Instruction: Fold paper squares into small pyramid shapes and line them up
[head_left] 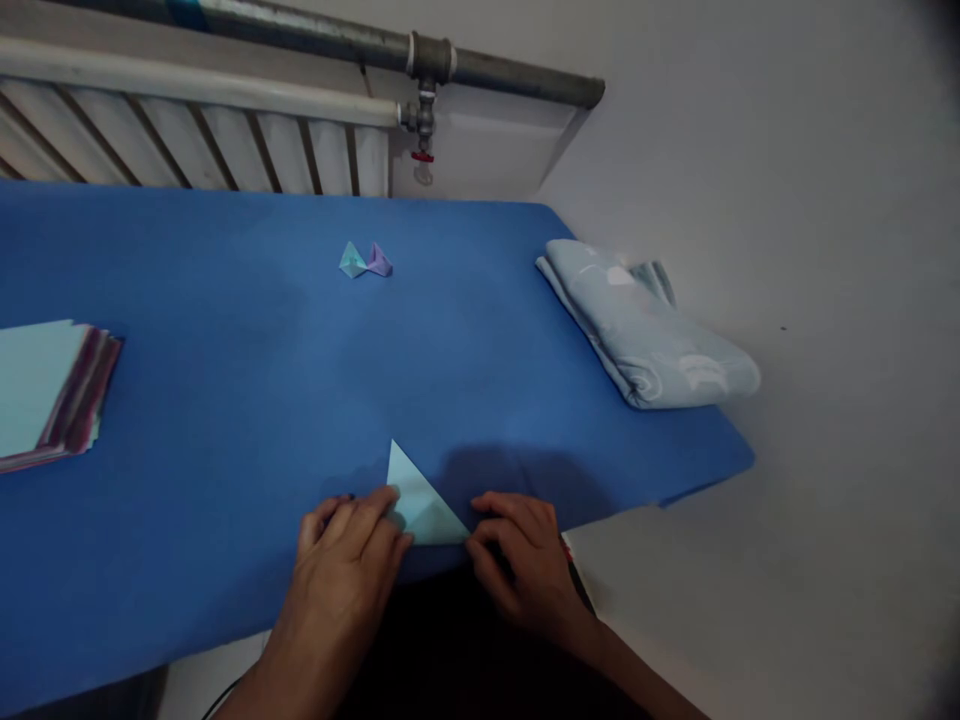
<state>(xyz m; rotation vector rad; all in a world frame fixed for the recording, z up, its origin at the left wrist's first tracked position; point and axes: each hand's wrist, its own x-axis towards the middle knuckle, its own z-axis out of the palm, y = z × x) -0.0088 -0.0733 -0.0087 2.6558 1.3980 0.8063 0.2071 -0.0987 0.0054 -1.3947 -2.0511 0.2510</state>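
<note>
A light green sheet of paper [421, 506], folded into a triangle, lies near the front edge of the table, one point facing away from me. My left hand [349, 545] is closed over its left side, with fingertips on the paper and part of that side hidden beneath them. At the sheet's right corner, my right hand [525, 555] has its fingers curled and a pinch on the tip. Farther back on the blue table sit two small folded paper pieces, a green one [352, 261] and a purple one [379, 261], side by side.
A stack of coloured paper [37, 385] lies at the left of the blue table [225, 400]. Toward the right edge rests a folded grey-blue blanket [645, 325]. Behind the table are a white radiator [225, 95], a metal pipe [517, 75] and a red-handled valve [423, 156].
</note>
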